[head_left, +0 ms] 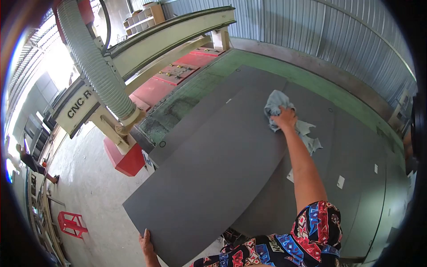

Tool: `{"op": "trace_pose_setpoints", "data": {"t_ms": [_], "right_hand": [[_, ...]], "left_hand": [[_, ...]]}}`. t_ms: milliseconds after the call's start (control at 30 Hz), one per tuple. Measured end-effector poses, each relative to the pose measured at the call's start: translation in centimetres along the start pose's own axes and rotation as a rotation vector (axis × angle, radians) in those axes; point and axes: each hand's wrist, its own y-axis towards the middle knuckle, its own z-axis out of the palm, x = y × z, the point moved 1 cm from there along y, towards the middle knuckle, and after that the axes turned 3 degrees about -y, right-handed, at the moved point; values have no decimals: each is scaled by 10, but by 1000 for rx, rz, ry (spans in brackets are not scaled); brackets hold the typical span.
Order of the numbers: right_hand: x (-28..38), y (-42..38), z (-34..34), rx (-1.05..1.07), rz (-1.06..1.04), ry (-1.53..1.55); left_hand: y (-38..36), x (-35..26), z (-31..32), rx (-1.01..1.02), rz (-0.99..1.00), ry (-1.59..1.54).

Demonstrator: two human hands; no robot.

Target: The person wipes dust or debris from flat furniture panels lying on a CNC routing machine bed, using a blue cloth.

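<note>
My right hand [285,119] is closed on a crumpled light blue-grey cloth [276,101], pressed against the far part of a long dark grey panel [207,164]. Ragged ends of the cloth hang past my wrist on the right. At the panel's near left corner, my left hand [147,244] grips the edge, thumb on top and the other fingers mostly hidden. The panel lies at an angle over other dark grey panels [356,147], some bearing small white labels [340,182].
A CNC machine gantry [173,40] with a ribbed hose [91,58] crosses the upper left above a green bed [267,66]. A red stool [72,224] stands on the floor at lower left. Another person [33,162] is at the far left.
</note>
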Motion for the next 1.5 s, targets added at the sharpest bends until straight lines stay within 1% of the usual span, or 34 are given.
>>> {"op": "trace_pose_setpoints", "data": {"t_ms": [67,200,300,400,500,600,700,800,900,967,1033,1133,1233,1300,1400,1467,1500], "right_hand": [[8,29,6,-5,70,-14],[48,72,15,32,59,-29],[89,94,26,85,-17,-45],[131,104,39,119,-122,-45],[162,96,52,134,-329,-36],[167,78,60,102,-398,-17],[163,54,62,49,-403,24],[160,18,59,40,-428,41],[158,-32,58,0,-502,51],[159,-75,61,-28,-599,112],[165,-122,53,23,-702,128],[174,-201,52,69,-942,215],[180,-285,58,127,-1174,256],[177,-339,53,191,-1343,246],[151,-406,46,180,-1470,366],[127,-428,42,194,-1564,444],[116,-428,39,217,-1557,450]], "left_hand": [[9,1,-3,57,18,-29],[23,6,-13,156,5,-69],[27,-8,-18,46,-282,311],[20,-20,-5,98,-191,194],[14,-32,7,58,-224,237],[14,-33,8,76,-240,146],[21,-7,0,53,-27,-81],[25,-3,-3,53,12,-74],[21,-14,7,94,27,-24],[29,-4,-3,91,20,-10],[33,-2,1,101,18,-13],[35,-1,0,110,-6,16],[64,19,-20,131,-38,123],[78,26,-23,168,-49,165],[74,32,-19,146,39,-92],[88,48,-26,223,19,-379],[93,57,-35,260,6,-523]]}}
